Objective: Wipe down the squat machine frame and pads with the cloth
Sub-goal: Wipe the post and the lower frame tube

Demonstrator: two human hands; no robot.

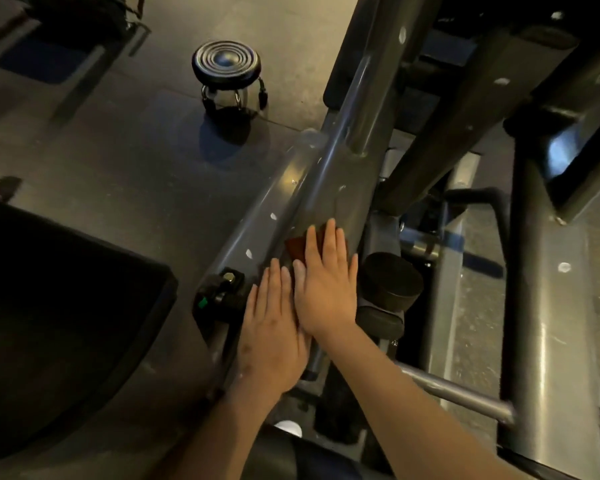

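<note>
The left hand [274, 327] lies flat on the sloping grey beam [312, 188] of the frame, fingers straight and close together, gripping nothing. It looks placed there to steady the body and add weight; whether any cloth reaches under it I cannot tell. Its inner edge touches the right hand [326, 285], which is also flat with straight fingers and presses the cloth [297, 245] down on the beam. Only a reddish-brown corner of the cloth shows, past the fingers on their left side. A spread palm makes sense here: it keeps the cloth wide on the metal and lets it slide along the beam's length.

Just left of the hands a black latch [219, 292] with a green mark is bolted to the beam. Just right of them a round black bumper [390, 282] stands beside the beam and needs going round.

The beam is painted smooth, with glare and small pale chips, so it should wipe easily. At far left a broad black pad [66, 306] waits, untouched by either hand. Behind it is dark floor [118, 150] with a round black stool [226, 65] well apart from the machine. On the right more grey uprights [541, 306] and bars crowd in. The light is dim and warm.
</note>
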